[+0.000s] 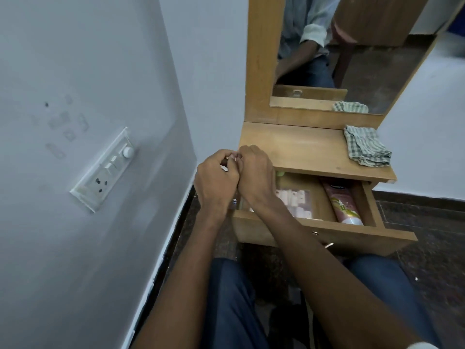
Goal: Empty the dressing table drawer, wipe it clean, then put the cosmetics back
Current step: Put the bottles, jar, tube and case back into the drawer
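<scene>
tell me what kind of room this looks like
Probably a bedroom or dressing corner in a home: a wooden dressing table with a mirror, its open drawer holding cosmetics such as a pink tube, beside a wall switchboard.

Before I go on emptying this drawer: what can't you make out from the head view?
- What the left hand and right hand pinch: small, whitish, hidden by fingers.
- Drawer left part: behind both hands.
- Clear packet: blurred, contents unreadable.
- Pink tube: label too small.
</scene>
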